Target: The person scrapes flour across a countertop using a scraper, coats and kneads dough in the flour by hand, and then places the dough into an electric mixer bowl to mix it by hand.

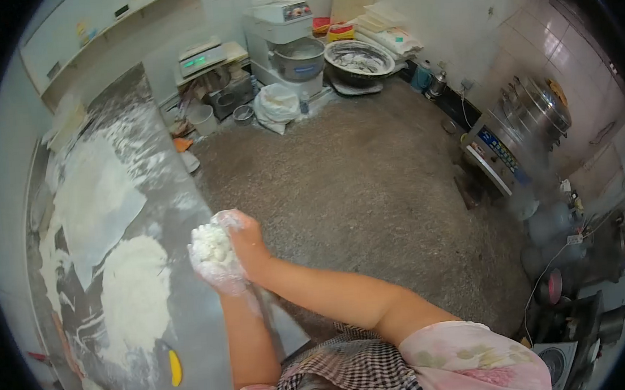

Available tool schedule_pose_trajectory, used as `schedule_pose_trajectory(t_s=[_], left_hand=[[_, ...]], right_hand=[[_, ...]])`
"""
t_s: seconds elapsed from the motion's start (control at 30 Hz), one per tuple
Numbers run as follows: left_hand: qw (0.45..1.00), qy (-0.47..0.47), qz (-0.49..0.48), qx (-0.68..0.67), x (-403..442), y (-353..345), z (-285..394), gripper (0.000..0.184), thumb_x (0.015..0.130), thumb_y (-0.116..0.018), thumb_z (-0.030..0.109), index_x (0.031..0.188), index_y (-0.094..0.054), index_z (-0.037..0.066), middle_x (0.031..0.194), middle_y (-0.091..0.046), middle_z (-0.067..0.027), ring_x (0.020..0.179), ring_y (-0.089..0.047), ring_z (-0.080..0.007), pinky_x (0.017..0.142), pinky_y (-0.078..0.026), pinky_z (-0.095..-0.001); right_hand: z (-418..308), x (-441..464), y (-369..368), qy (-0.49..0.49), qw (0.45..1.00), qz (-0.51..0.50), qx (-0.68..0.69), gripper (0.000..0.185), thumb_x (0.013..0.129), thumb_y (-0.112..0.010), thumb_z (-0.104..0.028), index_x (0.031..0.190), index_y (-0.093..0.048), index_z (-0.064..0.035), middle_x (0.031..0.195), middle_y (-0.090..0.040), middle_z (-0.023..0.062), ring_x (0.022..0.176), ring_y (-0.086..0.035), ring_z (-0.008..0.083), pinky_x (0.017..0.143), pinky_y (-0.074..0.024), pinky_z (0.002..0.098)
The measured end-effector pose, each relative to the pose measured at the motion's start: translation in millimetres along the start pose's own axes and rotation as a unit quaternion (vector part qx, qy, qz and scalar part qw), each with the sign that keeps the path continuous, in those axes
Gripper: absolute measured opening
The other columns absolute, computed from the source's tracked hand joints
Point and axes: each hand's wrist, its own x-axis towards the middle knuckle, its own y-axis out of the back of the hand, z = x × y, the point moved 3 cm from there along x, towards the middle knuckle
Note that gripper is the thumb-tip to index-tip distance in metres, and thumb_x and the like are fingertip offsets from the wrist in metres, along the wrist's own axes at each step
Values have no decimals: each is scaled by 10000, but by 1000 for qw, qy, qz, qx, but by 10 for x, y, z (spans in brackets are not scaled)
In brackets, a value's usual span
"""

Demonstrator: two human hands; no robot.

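Note:
My left hand (216,272), coated in white powder, is cupped palm up around clumpy white flour (213,244). Against its right side rests my right hand (244,237), with fingers curled in at the edge of the same clump; its fingertips are partly hidden. Both hands are held above the right edge of the metal worktable (200,355). On that table, left of my hands, lies a spread pile of flour (137,298). Farther back is a flat, floured white sheet (99,202).
A yellow curved object (175,368) lies on the table near me. Along the back wall stand a scale (201,60), a dough mixer (284,45), a flour-dusted basin (359,60) and a white sack (277,105). A steamer (535,110) stands at right.

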Motion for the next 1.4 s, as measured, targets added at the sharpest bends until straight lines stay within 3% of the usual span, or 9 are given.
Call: schedule_pose_trajectory(t_s=[0.17,0.3,0.4,0.53,0.57,0.67,0.83,0.97,1.4], left_hand=[[991,117,-51,-35,121,-572,-1313,397,902,-309,400,977,-549,93,1008,-566,-107,952,-545,-287,868,-440,-418],[988,114,-102,-9,630,-621,-2142,290,901,-368,306,872,-558,88,900,-587,-77,843,-574,-240,786,-481,-358],[992,122,1,-17,855,-1012,-2661,291,906,-358,297,869,-559,90,881,-585,-67,831,-574,-240,777,-482,-361],[982,160,-91,-42,1681,-1314,-3302,325,915,-314,318,844,-533,89,885,-566,-88,847,-552,-258,793,-461,-397],[988,156,-8,-14,1903,-1393,-3489,321,920,-307,312,827,-523,94,862,-557,-79,824,-544,-251,781,-459,-394],[978,169,-116,-37,2684,-1523,-3999,335,927,-332,342,841,-549,100,845,-577,-48,799,-574,-222,747,-485,-354],[988,153,29,22,3518,-2297,-4633,293,922,-353,308,786,-523,112,776,-559,-36,733,-560,-203,697,-478,-328],[986,166,-25,1,4344,-2328,-5205,285,922,-355,296,887,-549,90,853,-576,-52,781,-578,-209,738,-488,-329],[992,109,56,26,6922,-2599,-6950,394,920,-343,363,1004,-558,44,945,-604,-118,862,-583,-294,795,-487,-395]], right_hand=[[-862,512,959,29,997,76,3,114,869,-507,-82,900,-584,-4,850,-587,52,782,-563,141,706,-475,276],[-1312,988,1502,45,993,85,65,123,868,-478,-58,906,-581,-3,852,-592,66,772,-583,158,705,-493,287],[-1536,1512,1871,15,991,128,27,138,862,-452,-32,918,-574,-4,858,-594,72,789,-591,167,719,-500,294],[-1839,2408,2234,19,990,142,4,152,859,-435,-15,933,-567,-2,876,-595,76,812,-594,174,730,-504,301],[-1953,2685,2292,32,989,141,10,152,859,-434,-14,934,-566,-1,878,-596,76,816,-594,175,732,-504,303],[-2257,3390,2484,71,990,120,24,134,872,-451,-37,934,-566,-4,878,-594,71,815,-591,167,736,-497,299],[-2795,4619,2716,90,989,110,50,126,888,-477,-82,924,-565,0,847,-591,62,790,-582,159,728,-488,291],[-2973,5502,3034,83,988,115,60,138,892,-475,-96,920,-569,2,850,-590,67,791,-582,163,723,-488,291],[-3315,8593,4141,-8,992,116,-41,143,892,-472,-87,929,-572,8,855,-589,70,780,-573,162,710,-485,290]])
